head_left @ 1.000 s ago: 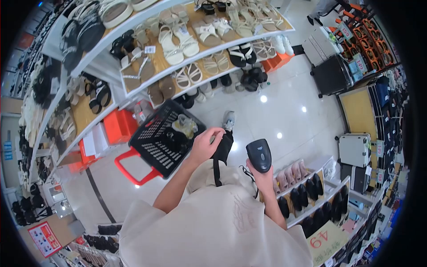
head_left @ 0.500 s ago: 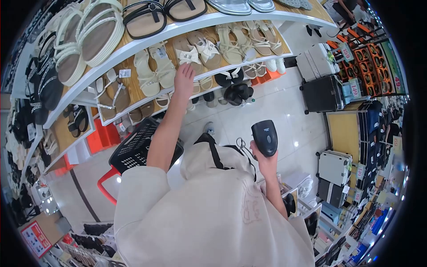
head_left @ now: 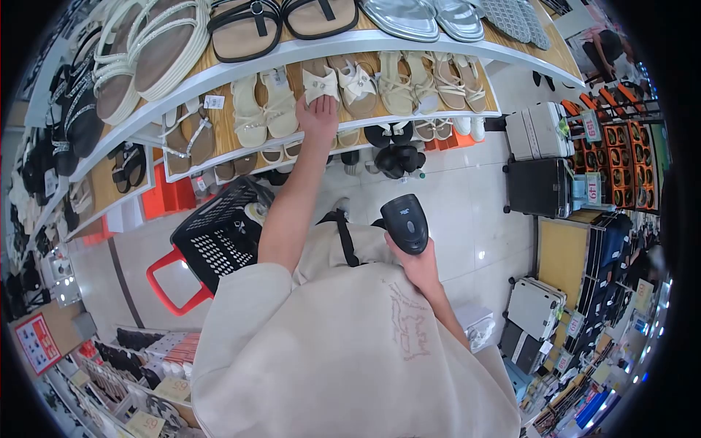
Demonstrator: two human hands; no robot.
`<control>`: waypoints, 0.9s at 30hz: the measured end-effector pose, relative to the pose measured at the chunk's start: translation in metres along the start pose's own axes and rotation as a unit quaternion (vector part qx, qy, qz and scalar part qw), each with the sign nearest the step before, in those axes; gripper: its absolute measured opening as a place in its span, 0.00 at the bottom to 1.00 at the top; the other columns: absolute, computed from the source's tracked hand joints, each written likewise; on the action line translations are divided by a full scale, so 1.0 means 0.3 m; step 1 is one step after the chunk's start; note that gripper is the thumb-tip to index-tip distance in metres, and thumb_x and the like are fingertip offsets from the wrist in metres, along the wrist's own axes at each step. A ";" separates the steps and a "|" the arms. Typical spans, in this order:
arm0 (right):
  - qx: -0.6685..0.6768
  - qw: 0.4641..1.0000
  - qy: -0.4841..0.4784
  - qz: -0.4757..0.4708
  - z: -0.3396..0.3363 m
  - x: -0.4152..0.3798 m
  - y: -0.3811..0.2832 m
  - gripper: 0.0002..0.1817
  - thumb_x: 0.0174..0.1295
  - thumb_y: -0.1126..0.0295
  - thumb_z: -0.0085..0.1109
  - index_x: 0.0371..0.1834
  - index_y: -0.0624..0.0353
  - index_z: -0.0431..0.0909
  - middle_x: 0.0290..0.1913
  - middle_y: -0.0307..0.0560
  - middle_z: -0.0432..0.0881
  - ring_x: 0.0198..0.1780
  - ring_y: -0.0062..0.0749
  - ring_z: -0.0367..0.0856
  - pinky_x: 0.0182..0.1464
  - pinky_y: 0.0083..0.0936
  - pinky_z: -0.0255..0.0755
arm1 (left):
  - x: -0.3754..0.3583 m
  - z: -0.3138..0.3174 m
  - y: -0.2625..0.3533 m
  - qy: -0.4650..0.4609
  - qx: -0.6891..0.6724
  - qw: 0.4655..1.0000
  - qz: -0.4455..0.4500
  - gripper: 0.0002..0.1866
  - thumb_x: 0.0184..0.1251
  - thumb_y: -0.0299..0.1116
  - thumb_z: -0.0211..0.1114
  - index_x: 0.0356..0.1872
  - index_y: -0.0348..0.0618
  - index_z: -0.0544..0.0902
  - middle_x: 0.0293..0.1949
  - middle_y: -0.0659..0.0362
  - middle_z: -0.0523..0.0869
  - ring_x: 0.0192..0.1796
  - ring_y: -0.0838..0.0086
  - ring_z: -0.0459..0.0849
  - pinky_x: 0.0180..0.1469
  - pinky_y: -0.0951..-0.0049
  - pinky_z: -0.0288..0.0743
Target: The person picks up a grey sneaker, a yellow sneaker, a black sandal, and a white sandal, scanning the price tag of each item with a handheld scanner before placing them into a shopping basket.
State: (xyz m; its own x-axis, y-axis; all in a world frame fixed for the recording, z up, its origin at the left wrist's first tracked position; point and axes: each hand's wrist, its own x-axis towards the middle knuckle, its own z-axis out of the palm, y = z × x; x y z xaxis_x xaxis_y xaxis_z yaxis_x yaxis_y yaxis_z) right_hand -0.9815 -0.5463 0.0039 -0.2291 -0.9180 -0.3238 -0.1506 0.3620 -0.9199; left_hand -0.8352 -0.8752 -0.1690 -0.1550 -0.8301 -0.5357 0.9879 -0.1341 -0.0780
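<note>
My left hand (head_left: 318, 120) reaches to the middle shelf and lies over the toe end of a sandal with a white bow strap (head_left: 320, 86). Its fingers are stretched out on the sandal, with the thumb apart to the left. The matching sandal (head_left: 357, 87) stands to the right of it. In my right hand (head_left: 418, 261) is a black handheld barcode scanner (head_left: 405, 223), its head pointing up and away from me. Cream strappy sandals (head_left: 250, 113) sit left of my left hand, and another cream pair (head_left: 395, 86) stands further right.
A black shopping basket (head_left: 219, 237) with a red handle (head_left: 162, 292) stands on the floor at my left. Larger sandals line the upper shelf (head_left: 292, 51). Suitcases (head_left: 540, 186) stand along the right side. Another person (head_left: 602, 55) is at the far upper right.
My left hand has moved onto the bow sandal and now covers its toe end. The scanner in my right hand has shifted left. The view has turned slightly, showing more of the basket.
</note>
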 end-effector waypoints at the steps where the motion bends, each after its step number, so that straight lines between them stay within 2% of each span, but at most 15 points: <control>1: -0.014 1.000 -0.010 0.001 -0.013 0.002 -0.011 0.12 0.63 0.70 0.70 0.45 0.67 0.85 0.38 0.44 0.90 0.40 0.21 0.83 0.48 0.24 0.75 | 0.004 0.003 -0.008 0.005 0.030 0.999 0.025 0.28 0.67 0.39 0.65 0.63 0.37 0.69 0.65 0.55 0.74 0.71 0.64 0.72 0.75 0.60 0.65; 6: -0.003 1.000 0.006 0.009 -0.072 0.017 -0.002 0.12 0.64 0.69 0.70 0.45 0.67 0.85 0.37 0.44 0.90 0.39 0.20 0.83 0.47 0.24 0.76 | 0.028 0.012 -0.024 0.016 0.082 0.995 0.058 0.21 0.68 0.38 0.65 0.57 0.38 0.73 0.60 0.55 0.78 0.68 0.63 0.75 0.73 0.61 0.66; 9: -0.001 0.999 0.012 0.033 -0.080 0.031 -0.006 0.12 0.64 0.69 0.70 0.45 0.66 0.85 0.37 0.43 0.89 0.39 0.20 0.82 0.46 0.23 0.75 | -0.059 0.027 0.019 -0.021 0.052 0.998 0.033 0.18 0.69 0.37 0.65 0.54 0.38 0.74 0.56 0.54 0.80 0.67 0.62 0.75 0.75 0.60 0.64; 11: -0.005 0.999 0.013 0.040 -0.074 0.043 -0.004 0.12 0.64 0.69 0.70 0.45 0.66 0.85 0.37 0.43 0.89 0.39 0.19 0.82 0.46 0.23 0.75 | -0.187 0.046 0.050 -0.061 0.041 0.997 -0.029 0.16 0.69 0.36 0.64 0.51 0.39 0.75 0.51 0.55 0.81 0.66 0.62 0.76 0.77 0.58 0.62; 13: 0.012 0.999 0.021 0.041 -0.065 0.061 0.016 0.12 0.64 0.69 0.70 0.45 0.66 0.86 0.37 0.41 0.89 0.39 0.19 0.82 0.45 0.23 0.75 | -0.301 0.023 0.089 -0.090 0.065 0.992 -0.053 0.14 0.70 0.34 0.64 0.49 0.38 0.75 0.48 0.56 0.81 0.66 0.61 0.75 0.79 0.57 0.59; 15: 0.014 0.999 0.021 0.027 -0.057 0.091 0.029 0.11 0.64 0.69 0.70 0.44 0.66 0.86 0.35 0.39 0.88 0.38 0.18 0.81 0.43 0.22 0.74 | -0.406 -0.035 0.140 -0.148 0.081 0.982 -0.080 0.13 0.71 0.35 0.63 0.48 0.37 0.75 0.49 0.56 0.80 0.66 0.61 0.75 0.79 0.57 0.57; 16: 0.016 0.999 0.024 0.017 -0.054 0.100 0.033 0.10 0.64 0.70 0.70 0.44 0.65 0.86 0.34 0.38 0.87 0.36 0.17 0.80 0.41 0.21 0.73 | -0.474 -0.052 0.152 -0.147 0.081 0.983 -0.078 0.13 0.71 0.35 0.63 0.48 0.37 0.75 0.49 0.56 0.80 0.66 0.61 0.75 0.79 0.57 0.57; 18: 0.046 0.999 0.026 0.013 -0.048 0.130 0.020 0.09 0.64 0.70 0.69 0.43 0.64 0.86 0.33 0.37 0.86 0.35 0.16 0.78 0.40 0.20 0.71 | -0.634 -0.033 0.171 -0.109 0.162 0.980 -0.039 0.19 0.73 0.38 0.60 0.55 0.33 0.74 0.54 0.52 0.80 0.69 0.58 0.73 0.79 0.56 0.56; 19: 0.076 0.997 0.033 0.009 -0.041 0.147 0.006 0.07 0.64 0.71 0.69 0.42 0.63 0.86 0.32 0.35 0.85 0.33 0.15 0.77 0.38 0.19 0.70 | -0.695 -0.015 0.174 -0.105 0.162 0.981 -0.037 0.19 0.73 0.38 0.60 0.55 0.33 0.74 0.54 0.52 0.80 0.69 0.58 0.73 0.79 0.56 0.56; 20: 0.093 0.995 0.042 -0.004 -0.029 0.165 -0.020 0.05 0.65 0.71 0.68 0.39 0.62 0.86 0.30 0.33 0.82 0.31 0.14 0.75 0.35 0.17 0.67 | -0.753 0.006 0.171 -0.094 0.186 0.978 -0.029 0.22 0.74 0.39 0.58 0.60 0.32 0.72 0.57 0.49 0.79 0.70 0.57 0.73 0.79 0.55 0.57; 22: 0.130 0.988 0.066 -0.044 -0.011 0.200 -0.034 0.10 0.67 0.74 0.65 0.49 0.64 0.83 0.35 0.37 0.83 0.33 0.17 0.76 0.40 0.20 0.72 | -0.826 -0.002 0.183 -0.086 0.235 0.968 -0.016 0.29 0.75 0.41 0.53 0.69 0.29 0.67 0.64 0.42 0.77 0.71 0.54 0.72 0.77 0.55 0.59; 23: 0.162 0.981 0.080 -0.068 0.000 0.223 -0.032 0.13 0.67 0.74 0.63 0.53 0.65 0.81 0.37 0.39 0.83 0.34 0.19 0.76 0.42 0.22 0.73 | -0.858 -0.013 0.193 -0.080 0.233 0.969 -0.015 0.29 0.75 0.41 0.53 0.69 0.29 0.67 0.64 0.42 0.77 0.71 0.54 0.72 0.77 0.55 0.59; 25: 0.224 0.968 0.090 -0.065 0.022 0.257 -0.080 0.17 0.69 0.74 0.62 0.59 0.66 0.78 0.42 0.44 0.82 0.35 0.21 0.77 0.46 0.25 0.75 | -0.910 -0.022 0.209 -0.139 0.322 0.936 -0.030 0.28 0.76 0.41 0.52 0.68 0.29 0.68 0.61 0.44 0.79 0.68 0.53 0.76 0.75 0.55 0.62; 26: 0.218 0.969 0.097 -0.070 0.029 0.272 -0.093 0.19 0.70 0.70 0.62 0.61 0.66 0.77 0.45 0.45 0.82 0.35 0.21 0.76 0.45 0.25 0.74 | -0.926 -0.017 0.215 -0.144 0.339 0.929 -0.040 0.28 0.76 0.41 0.51 0.67 0.29 0.69 0.58 0.44 0.80 0.63 0.52 0.79 0.71 0.54 0.65; 27: 0.217 0.969 0.098 -0.067 0.027 0.287 -0.099 0.19 0.70 0.70 0.62 0.61 0.66 0.77 0.45 0.45 0.82 0.35 0.21 0.76 0.45 0.25 0.74 | -0.935 -0.019 0.221 -0.141 0.338 0.929 -0.041 0.28 0.76 0.41 0.51 0.67 0.29 0.69 0.58 0.44 0.80 0.63 0.52 0.79 0.71 0.54 0.65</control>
State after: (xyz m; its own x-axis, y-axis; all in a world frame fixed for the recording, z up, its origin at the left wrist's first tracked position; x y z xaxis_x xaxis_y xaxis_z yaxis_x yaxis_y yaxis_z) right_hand -0.9890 -0.6375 0.0015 -0.4204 -0.8881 -0.1859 0.2172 0.1004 -0.9709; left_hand -0.7261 -0.6483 -0.0286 -0.3203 -0.8981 -0.3014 0.7566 -0.4340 0.4891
